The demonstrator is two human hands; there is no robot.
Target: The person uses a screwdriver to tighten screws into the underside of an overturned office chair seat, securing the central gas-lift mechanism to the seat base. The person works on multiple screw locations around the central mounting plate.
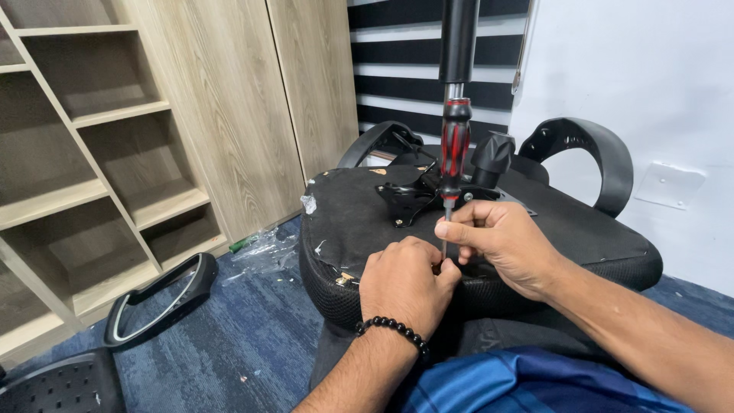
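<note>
Head view shows the red-and-black screwdriver (pixel 454 157) standing nearly upright on the upturned chair seat (pixel 359 210), its long axis rising from the right hand (pixel 501 241) pinching its shaft, while the left hand (pixel 405 283), fingers curled shut, touches the tip just below.

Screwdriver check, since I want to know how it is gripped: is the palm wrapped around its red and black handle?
No: the right hand pinches only the metal shaft below the handle of the screwdriver, which stands upright untouched.
</note>
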